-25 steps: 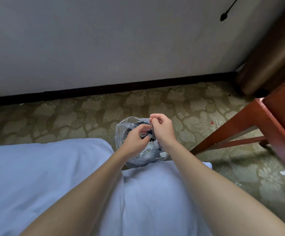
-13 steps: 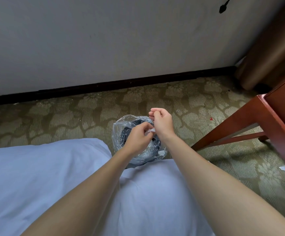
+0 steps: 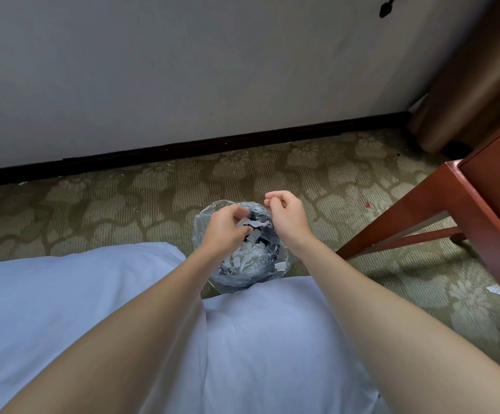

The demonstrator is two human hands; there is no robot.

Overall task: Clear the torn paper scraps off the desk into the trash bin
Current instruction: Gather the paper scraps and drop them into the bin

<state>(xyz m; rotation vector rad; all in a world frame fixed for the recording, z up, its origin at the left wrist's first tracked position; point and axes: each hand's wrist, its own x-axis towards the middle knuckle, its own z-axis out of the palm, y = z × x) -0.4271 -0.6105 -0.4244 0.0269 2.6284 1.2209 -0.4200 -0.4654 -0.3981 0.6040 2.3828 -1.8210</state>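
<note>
A small trash bin (image 3: 268, 274) lined with a clear plastic bag stands on the carpet in front of me, with several white paper scraps (image 3: 244, 258) lying inside. My left hand (image 3: 228, 231) hovers over the bin's mouth and pinches a white paper scrap (image 3: 253, 223) in its fingertips. My right hand (image 3: 286, 218) is just right of the bin's far rim, its fingers curled with nothing visible in them.
A reddish wooden desk (image 3: 481, 204) with slanted leg braces stands at the right. One stray paper scrap (image 3: 495, 289) lies on the patterned carpet beneath it. White cloth (image 3: 78, 309) covers the foreground. A grey wall with dark baseboard runs behind; a brown curtain (image 3: 466, 85) hangs at top right.
My hands have come apart over the bin. The right hand moved right and no longer touches the scrap, which stays pinched in the left hand. The scraps inside the bin now show.
</note>
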